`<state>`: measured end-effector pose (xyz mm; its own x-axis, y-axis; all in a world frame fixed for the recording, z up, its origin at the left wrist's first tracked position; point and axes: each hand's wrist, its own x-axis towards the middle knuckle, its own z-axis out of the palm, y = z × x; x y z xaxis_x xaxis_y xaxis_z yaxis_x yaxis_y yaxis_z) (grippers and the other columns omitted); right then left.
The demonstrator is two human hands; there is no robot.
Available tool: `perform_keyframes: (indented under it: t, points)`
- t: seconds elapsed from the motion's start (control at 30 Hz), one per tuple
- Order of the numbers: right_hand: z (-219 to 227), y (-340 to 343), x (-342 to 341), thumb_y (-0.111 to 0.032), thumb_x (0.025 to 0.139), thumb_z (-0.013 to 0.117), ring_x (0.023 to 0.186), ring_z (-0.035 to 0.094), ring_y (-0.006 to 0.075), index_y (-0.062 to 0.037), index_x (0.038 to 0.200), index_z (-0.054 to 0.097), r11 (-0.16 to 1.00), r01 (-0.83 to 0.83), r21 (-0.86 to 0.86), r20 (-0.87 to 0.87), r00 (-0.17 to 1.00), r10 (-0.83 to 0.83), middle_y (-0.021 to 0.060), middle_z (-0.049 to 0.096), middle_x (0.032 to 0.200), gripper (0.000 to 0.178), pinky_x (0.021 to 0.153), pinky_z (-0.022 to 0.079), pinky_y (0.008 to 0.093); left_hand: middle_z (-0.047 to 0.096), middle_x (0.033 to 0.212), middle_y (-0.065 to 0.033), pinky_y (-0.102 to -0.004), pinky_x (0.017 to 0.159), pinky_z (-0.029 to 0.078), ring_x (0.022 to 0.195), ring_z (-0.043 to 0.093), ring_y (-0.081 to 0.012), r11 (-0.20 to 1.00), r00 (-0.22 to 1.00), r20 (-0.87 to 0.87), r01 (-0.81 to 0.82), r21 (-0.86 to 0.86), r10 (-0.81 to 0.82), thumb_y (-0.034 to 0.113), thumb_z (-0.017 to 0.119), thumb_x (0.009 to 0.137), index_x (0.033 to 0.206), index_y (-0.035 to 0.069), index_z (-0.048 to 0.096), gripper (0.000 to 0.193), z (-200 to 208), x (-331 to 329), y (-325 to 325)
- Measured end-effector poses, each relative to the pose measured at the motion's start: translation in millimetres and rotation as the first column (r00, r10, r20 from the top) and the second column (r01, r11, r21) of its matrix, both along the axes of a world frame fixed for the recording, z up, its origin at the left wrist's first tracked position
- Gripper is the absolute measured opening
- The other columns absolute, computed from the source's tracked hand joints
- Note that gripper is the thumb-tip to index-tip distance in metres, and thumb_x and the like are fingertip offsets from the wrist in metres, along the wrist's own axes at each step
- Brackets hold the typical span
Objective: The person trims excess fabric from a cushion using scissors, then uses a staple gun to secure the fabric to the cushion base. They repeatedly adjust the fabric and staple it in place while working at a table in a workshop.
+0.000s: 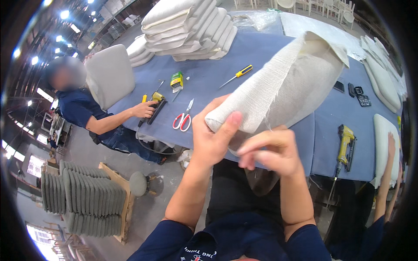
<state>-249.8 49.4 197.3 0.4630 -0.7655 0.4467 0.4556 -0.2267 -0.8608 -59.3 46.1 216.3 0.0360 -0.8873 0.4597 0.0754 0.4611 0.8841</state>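
Note:
My left hand (211,137) is closed round the near end of a pale grey upholstered seat cushion (300,82), thumb on top of the fabric. The cushion is held tilted up above the blue-covered table, and a loose flap of its woven cover stands out at the far end. Frayed threads show along the cover's edge. Just under the cushion's near edge is my right hand (276,152), its fingers curled in and partly blurred. What those fingers pinch, if anything, cannot be made out.
Scissors (183,119), a screwdriver (237,76), a small box (176,80) and a yellow staple gun (346,145) lie on the table (200,82). Stacked cushions (187,32) rise behind. At left a co-worker's hand (146,109) touches another staple gun; another person's hand (392,141) rests on a cushion at right.

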Motion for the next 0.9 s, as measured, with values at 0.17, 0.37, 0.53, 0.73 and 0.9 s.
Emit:
perform_keyframes:
  t: [0.17,0.37,0.53,0.73,0.9]
  points:
    - [-74,-15,-115,-0.013,0.105,0.064,0.093,0.075,0.0184,0.0025,0.138,0.069,0.84,0.531,0.109,-0.371,0.806,-0.461,0.0132,0.079,0.101,0.037,0.086,0.059,0.0324,0.076,0.115,-0.0054,-0.0276,0.093,0.052,0.103,0.066,-0.0101,1.0,0.999,0.053,0.008,-0.007,-0.008,0.026,0.08,0.103,0.133,-0.006,0.071,0.045,2,10,-3]
    - [-243,-7,-350,-0.011,0.089,0.071,0.133,0.061,0.0457,-0.0063,0.156,0.056,0.181,0.562,-0.807,-0.559,-0.63,-0.538,0.0266,0.065,0.142,0.069,0.115,0.048,0.0517,0.076,0.114,-0.0039,-0.0267,0.093,0.051,0.104,0.066,-0.0096,0.991,0.991,0.022,0.134,0.032,-0.134,0.026,0.08,0.104,0.134,-0.005,0.071,0.044,11,12,-14]
    - [-258,-4,-351,-0.008,0.086,0.071,0.13,0.063,0.0474,-0.0096,0.165,0.044,0.289,0.719,-0.632,-0.758,-0.497,-0.421,0.03,0.066,0.139,0.084,0.114,0.049,0.0512,0.076,0.115,-0.004,-0.027,0.094,0.051,0.105,0.066,-0.0093,0.985,0.985,0.059,0.162,0.052,-0.165,0.023,0.079,0.104,0.133,-0.003,0.071,0.04,11,32,-19]
    - [-212,-13,-374,-0.009,0.09,0.069,0.096,0.067,0.0346,-0.01,0.154,0.048,0.337,0.933,-0.126,-0.917,0.02,-0.398,0.0169,0.069,0.107,0.067,0.087,0.054,0.046,0.076,0.117,-0.0042,-0.0278,0.096,0.052,0.106,0.067,-0.0099,0.982,0.982,0.055,0.181,0.052,-0.183,0.022,0.079,0.104,0.133,-0.003,0.071,0.039,12,27,-25]
    - [-87,36,-213,-0.026,0.101,0.077,0.067,0.057,0.0118,-0.0073,0.125,0.063,0.479,0.779,0.406,-0.541,0.627,-0.561,0.0007,0.062,0.082,0.033,0.058,0.046,0.0299,0.076,0.118,-0.0044,-0.0278,0.098,0.052,0.108,0.067,-0.0105,0.991,0.988,0.09,0.124,0.056,-0.128,0.021,0.08,0.103,0.134,-0.003,0.071,0.041,8,29,-16]
